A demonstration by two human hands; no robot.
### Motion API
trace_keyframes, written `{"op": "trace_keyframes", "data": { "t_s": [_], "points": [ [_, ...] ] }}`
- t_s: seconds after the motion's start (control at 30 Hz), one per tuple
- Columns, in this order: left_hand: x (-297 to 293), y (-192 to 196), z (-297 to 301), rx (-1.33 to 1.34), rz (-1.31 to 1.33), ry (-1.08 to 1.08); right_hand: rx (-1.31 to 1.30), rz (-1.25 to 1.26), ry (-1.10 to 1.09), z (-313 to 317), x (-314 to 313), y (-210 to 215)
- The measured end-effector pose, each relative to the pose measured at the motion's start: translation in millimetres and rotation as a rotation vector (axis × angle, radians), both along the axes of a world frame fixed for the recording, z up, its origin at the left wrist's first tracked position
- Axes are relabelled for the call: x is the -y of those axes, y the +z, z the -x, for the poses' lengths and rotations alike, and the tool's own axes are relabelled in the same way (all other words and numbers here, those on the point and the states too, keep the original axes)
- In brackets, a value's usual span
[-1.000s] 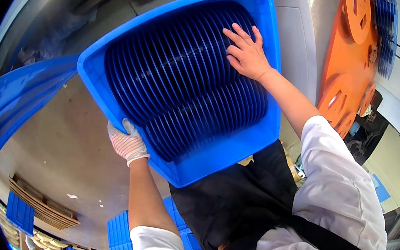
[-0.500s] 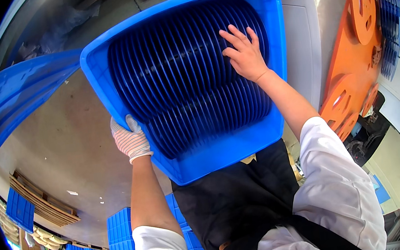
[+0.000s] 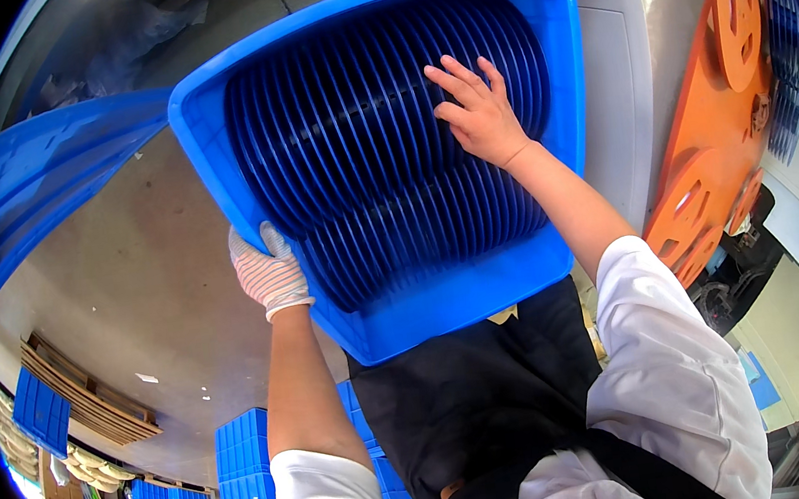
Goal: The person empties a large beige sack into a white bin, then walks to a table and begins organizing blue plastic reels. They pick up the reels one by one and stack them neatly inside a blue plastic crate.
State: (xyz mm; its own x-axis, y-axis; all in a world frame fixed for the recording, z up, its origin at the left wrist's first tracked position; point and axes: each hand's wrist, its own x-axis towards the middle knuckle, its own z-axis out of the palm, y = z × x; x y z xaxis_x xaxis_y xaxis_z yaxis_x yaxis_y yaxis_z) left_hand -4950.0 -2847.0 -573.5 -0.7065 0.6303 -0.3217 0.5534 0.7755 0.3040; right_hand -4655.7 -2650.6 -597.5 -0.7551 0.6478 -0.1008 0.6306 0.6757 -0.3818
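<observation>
A deep blue plastic bin (image 3: 430,324) fills the middle of the view, its open top facing me. Inside it stand two rows of thin dark blue round discs (image 3: 346,145), packed edge-up side by side, several in each row. My left hand (image 3: 268,270), in a striped knit glove, grips the bin's left rim with the thumb on the inner side. Bare, my right hand (image 3: 479,113) hovers over or lightly touches the upper row of discs, right of its middle. Its fingers are spread with nothing held; whether the fingertips touch the discs I cannot tell.
Left of the bin is another blue plastic container (image 3: 48,185). A grey metal cabinet (image 3: 638,67) stands close on the right, beside orange panels with cut-outs (image 3: 697,130) and more blue discs (image 3: 788,57). Blue crates (image 3: 246,482) and stacked brown boards (image 3: 90,391) lie lower left.
My right hand has moved a little left across the discs. The bin and my left hand sit slightly farther right in the view, and the left grip is the same.
</observation>
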Motion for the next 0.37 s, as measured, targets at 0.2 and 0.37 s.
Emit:
{"op": "trace_keyframes", "data": {
  "t_s": [0.2, 0.37],
  "points": [
    [-4.7, 0.7, -2.7, 0.026, -0.003, 0.022, -0.037, 0.031, -0.136, 8.3, 4.7, 3.4],
    [-1.7, -0.1, 0.9, 0.047, -0.009, 0.023, -0.046, 0.009, -0.09, 15.4, 10.6, -6.7]
  ]
}}
